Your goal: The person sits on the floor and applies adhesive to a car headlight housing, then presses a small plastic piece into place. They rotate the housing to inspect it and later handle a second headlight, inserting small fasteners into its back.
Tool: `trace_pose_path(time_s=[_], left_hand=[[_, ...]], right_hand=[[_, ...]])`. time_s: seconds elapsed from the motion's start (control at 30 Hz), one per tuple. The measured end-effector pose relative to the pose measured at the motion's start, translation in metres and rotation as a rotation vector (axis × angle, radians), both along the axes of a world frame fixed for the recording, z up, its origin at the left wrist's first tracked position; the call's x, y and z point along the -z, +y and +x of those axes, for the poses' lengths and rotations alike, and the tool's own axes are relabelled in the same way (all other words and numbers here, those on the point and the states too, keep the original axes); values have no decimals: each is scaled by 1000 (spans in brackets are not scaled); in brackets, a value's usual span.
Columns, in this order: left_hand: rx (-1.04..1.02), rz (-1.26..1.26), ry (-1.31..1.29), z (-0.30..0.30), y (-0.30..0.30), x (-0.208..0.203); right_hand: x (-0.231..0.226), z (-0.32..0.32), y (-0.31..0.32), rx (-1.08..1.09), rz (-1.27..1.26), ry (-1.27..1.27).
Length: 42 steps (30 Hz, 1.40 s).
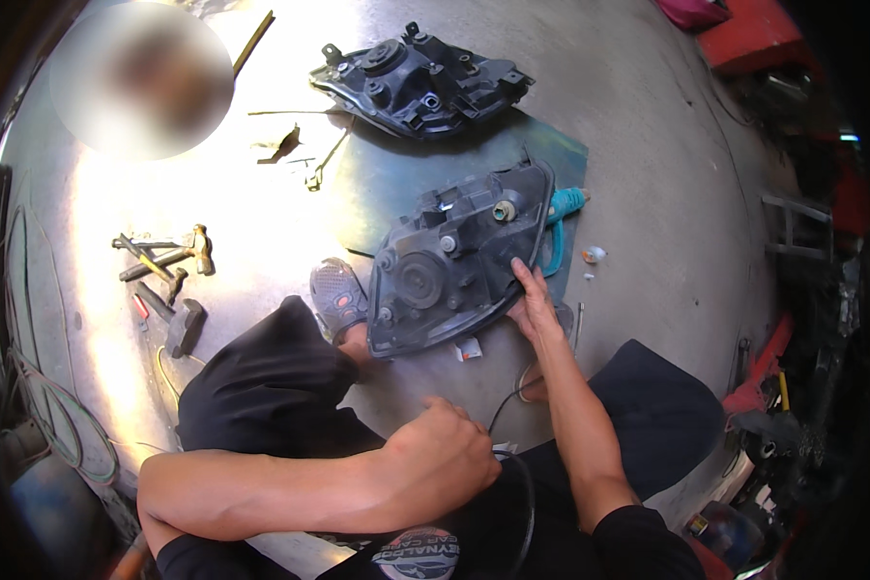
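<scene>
My right hand (532,298) grips the lower right edge of a black car headlight (454,256), thumb on the back of its housing and the other fingers hidden beneath. The headlight is tilted above the floor between my feet, its round cap and bulb sockets facing up. Close to my lap, my left hand (443,441) is closed in a fist, apart from the headlight. What it holds, if anything, is hidden. A black cable (529,493) runs beside that fist. Partly behind the headlight's right end lies a teal tool (565,205) with a looped handle.
A second black headlight (420,82) rests on a dark flat sheet (551,155) ahead. Several hammers (169,256) lie on the floor at left, near coiled hoses (63,416). Red and dark equipment (773,367) lines the right side. A small orange-and-white object (594,255) lies nearby.
</scene>
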<state>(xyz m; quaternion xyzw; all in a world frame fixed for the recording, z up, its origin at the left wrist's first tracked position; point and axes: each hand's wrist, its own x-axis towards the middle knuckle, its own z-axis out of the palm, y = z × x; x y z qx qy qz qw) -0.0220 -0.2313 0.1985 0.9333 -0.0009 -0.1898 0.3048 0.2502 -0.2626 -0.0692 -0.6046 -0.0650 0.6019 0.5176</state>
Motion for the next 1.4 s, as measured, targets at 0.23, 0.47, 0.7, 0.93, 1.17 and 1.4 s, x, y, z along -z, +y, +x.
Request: trace_pose_path(time_s=[0.23, 0.47, 0.7, 0.93, 1.17, 1.4], left_hand=[[-70, -16, -101, -6, -3, 8], [-67, -28, -66, -2, -2, 10], [-58, -27, -52, 0, -1, 7], [-58, -32, -42, 2, 2, 8], [-52, 20, -82, 2, 0, 8], [-69, 26, -116, 3, 0, 13]], right_hand=[[-3, 0, 2, 19, 31, 145], [-1, 1, 3, 25, 28, 44], [-12, 0, 2, -15, 21, 25], [11, 1, 1, 97, 134, 134], [6, 1, 5, 81, 50, 87], [6, -2, 7, 50, 75, 35]])
